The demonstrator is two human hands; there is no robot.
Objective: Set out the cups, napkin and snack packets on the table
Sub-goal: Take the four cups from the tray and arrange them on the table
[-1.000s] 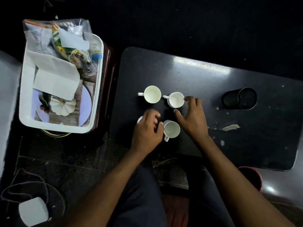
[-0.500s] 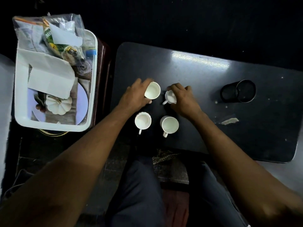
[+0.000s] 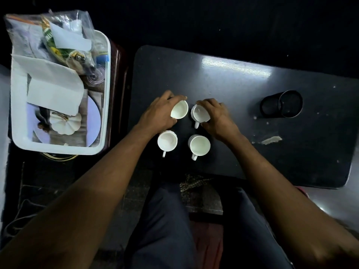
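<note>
On the worktop (image 3: 242, 98) our left hand (image 3: 159, 113) grips the tilted far-left cup (image 3: 179, 109), our right hand (image 3: 215, 115) the far-right cup (image 3: 201, 113); we should seat both upright, handles matching.

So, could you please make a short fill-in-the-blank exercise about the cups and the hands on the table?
1. There are ____ white cups on the dark table.
2. The left hand holds the far-left cup, which is ____, not upright.
3. The napkin lies in the white ____ beside the table.

Missing words: four; tilted; tray
</note>
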